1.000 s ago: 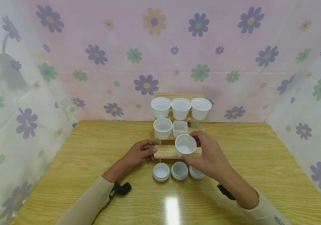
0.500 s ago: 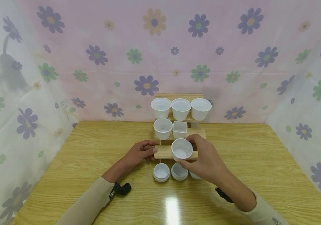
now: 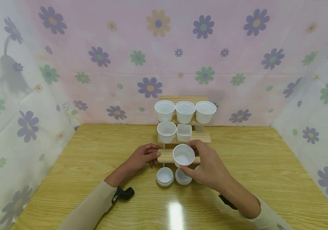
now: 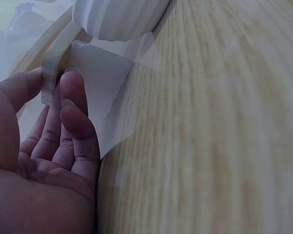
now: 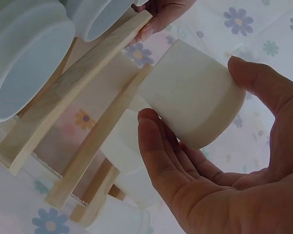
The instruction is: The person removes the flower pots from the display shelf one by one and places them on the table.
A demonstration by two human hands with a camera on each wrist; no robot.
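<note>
My right hand (image 3: 211, 167) grips a small white round pot (image 3: 183, 155) between thumb and fingers, its mouth facing up, over the lower plank (image 3: 165, 155) of a tiered wooden stand. In the right wrist view the pot's smooth side (image 5: 190, 92) shows between the thumb and fingertips. At the plank's left end my left hand (image 3: 142, 157) pinches the wood; the left wrist view has the thumb and fingers on either side of the board end (image 4: 51, 68). The tier behind holds a round white pot (image 3: 167, 132) and a square one (image 3: 184, 133).
Three larger white pots (image 3: 185, 112) line the top tier. In front of the stand are white ribbed jars (image 3: 165, 176), one largely hidden behind my right hand. The stand is on a wood-grain table (image 3: 109, 137), with a flowered cloth backdrop (image 3: 118, 67) behind.
My right hand has moved the white pot leftward and slightly toward me along the lower plank. The left hand stays at the plank's end.
</note>
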